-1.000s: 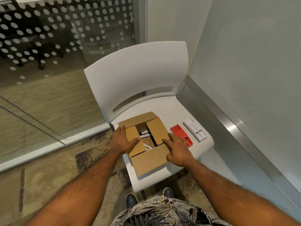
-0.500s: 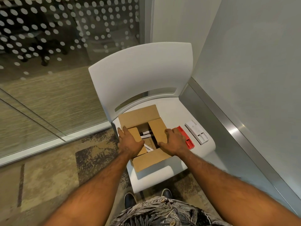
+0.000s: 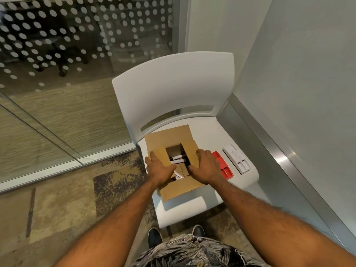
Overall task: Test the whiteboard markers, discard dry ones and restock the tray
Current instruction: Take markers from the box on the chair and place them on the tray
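Box (image 3: 180,187) sat on chair (image 3: 173,89), markers (image 3: 178,157) inside. Left hand (image 3: 159,169) lay flat on left flap (image 3: 161,153), right hand (image 3: 207,167) flat on right flap (image 3: 191,149).

Office meeting room — dotted glass partition (image 3: 81,60), whiteboard wall (image 3: 300,78), carpet (image 3: 63,205)
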Demonstrator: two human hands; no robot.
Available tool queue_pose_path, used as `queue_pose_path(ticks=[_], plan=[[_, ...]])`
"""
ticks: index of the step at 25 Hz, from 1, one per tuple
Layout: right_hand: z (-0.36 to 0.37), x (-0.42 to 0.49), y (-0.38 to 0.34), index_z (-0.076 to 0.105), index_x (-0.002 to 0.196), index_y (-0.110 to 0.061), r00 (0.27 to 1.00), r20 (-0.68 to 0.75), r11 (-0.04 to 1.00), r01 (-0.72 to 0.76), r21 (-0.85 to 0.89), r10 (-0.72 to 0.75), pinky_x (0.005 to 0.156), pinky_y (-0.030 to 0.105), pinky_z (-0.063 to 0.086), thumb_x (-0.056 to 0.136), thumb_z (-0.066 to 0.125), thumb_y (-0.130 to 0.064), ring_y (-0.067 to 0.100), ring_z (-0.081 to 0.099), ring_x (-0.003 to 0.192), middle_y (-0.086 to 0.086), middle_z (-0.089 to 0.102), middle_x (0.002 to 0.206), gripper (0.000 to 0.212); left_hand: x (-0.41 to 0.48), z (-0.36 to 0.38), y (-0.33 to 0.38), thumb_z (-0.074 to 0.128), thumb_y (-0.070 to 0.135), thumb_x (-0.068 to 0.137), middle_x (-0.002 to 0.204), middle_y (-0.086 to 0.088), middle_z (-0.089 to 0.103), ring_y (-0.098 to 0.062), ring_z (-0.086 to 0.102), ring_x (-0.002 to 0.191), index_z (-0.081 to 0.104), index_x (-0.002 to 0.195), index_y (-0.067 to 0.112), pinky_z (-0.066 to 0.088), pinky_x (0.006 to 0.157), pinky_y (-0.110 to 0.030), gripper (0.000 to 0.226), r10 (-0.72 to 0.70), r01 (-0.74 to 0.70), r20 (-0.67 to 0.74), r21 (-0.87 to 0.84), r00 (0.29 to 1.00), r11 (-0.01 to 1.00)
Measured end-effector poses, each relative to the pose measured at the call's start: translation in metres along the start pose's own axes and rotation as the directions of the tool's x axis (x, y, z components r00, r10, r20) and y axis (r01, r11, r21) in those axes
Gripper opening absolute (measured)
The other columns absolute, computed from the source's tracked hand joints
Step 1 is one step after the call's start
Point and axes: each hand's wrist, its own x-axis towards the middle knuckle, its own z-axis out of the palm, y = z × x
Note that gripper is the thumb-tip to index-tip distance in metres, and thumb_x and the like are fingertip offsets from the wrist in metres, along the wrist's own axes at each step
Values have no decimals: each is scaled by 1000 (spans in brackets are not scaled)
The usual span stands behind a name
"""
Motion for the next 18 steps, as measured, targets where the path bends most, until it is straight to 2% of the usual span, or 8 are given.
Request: queue_pose_path(ticks=[4, 6, 8, 9, 11, 13, 16, 18], plan=[[-16, -1, 15, 51, 133, -16, 993, -114, 924, 39, 381, 5, 90, 34, 53, 90, 64, -29, 14, 58, 108, 4, 55, 131, 46, -7, -41, -30, 70, 23, 86, 145, -1, 41, -27, 52, 122, 20, 153, 24, 50, 98, -46, 83, 88, -35, 109, -420, 990, 907], [-23, -2, 26, 56, 128, -14, 974, -219, 873, 52, 485, 63, 86, 33, 56, 91, 63, -15, 11, 60, 96, 4, 60, 121, 38, -12, -56, -46, 55, 4, 94, 132, -9, 56, -21, 62, 104, 29, 149, 21, 58, 78, -33, 63, 84, -34, 72, -521, 994, 853], [-26, 0, 36, 57, 127, -13, 944, -301, 860, 39, 509, 136, 86, 38, 57, 89, 60, -7, 11, 59, 94, 3, 59, 117, 38, -15, -65, -60, 51, -6, 91, 116, -14, 63, -18, 63, 85, 35, 145, 18, 55, 57, -24, 61, 34, -54, -49, -496, 998, 867], [-27, 2, 41, 55, 128, -13, 933, -322, 873, 19, 487, 160, 87, 36, 56, 89, 60, -5, 13, 59, 98, 3, 57, 120, 41, -14, -66, -65, 52, -9, 89, 121, -18, 63, -21, 64, 88, 35, 146, 16, 55, 58, -27, 64, 2, -52, -103, -490, 995, 870], [-27, 6, 50, 52, 131, -15, 919, -342, 916, -46, 399, 195, 90, 28, 48, 87, 62, -1, 16, 54, 111, 3, 50, 129, 47, -14, -65, -75, 57, -10, 85, 136, -18, 55, -28, 61, 110, 31, 149, 12, 57, 81, -41, 72, -35, -44, -177, -427, 984, 903], [-29, 10, 55, 54, 129, -16, 919, -347, 959, -96, 268, 189, 93, 27, 45, 84, 63, 1, 19, 49, 120, 3, 50, 132, 49, -17, -59, -77, 62, -6, 83, 141, -13, 51, -27, 56, 121, 31, 149, 10, 50, 98, -40, 75, 24, -79, -227, -236, 974, 968], [-25, 17, 61, 64, 121, -12, 957, -289, 999, -39, -22, 31, 105, 36, 39, 85, 62, -6, 21, 53, 116, 4, 63, 122, 37, -20, -46, -68, 61, 0, 81, 132, -9, 56, -25, 57, 115, 42, 141, 10, 50, 97, -39, 63, 153, -156, -206, 1, 967, 988], [-23, 21, 60, 63, 122, -11, 980, -199, 998, -27, -64, 14, 111, 42, 35, 90, 59, -20, 22, 55, 114, 5, 66, 119, 34, -20, -37, -60, 59, 6, 85, 130, -3, 58, -23, 58, 114, 44, 141, 12, 50, 98, -43, 58, 169, -165, -160, 37, 972, 986]])
